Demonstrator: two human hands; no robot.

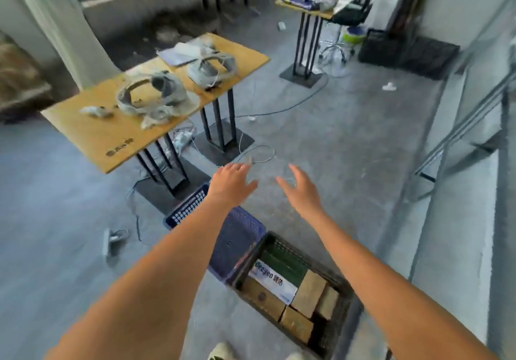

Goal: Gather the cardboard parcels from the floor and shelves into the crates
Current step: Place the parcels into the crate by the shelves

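Observation:
Both my arms reach forward over the floor. My left hand (230, 182) and my right hand (300, 186) are held out with fingers spread, and neither holds anything. Below them on the floor stands a blue crate (245, 227), partly hidden by my left forearm. Next to it, nearer to me, a black crate (339, 302) holds several brown cardboard parcels (308, 292) and a white printed box (272, 280).
Wooden tables (117, 130) on black legs carry grey headsets (152, 95). Cables (259, 153) and a power strip (110, 241) lie on the grey floor. A small table (312, 5) and black crates (407, 51) stand far right; a metal shelf frame (463, 133) runs along the right.

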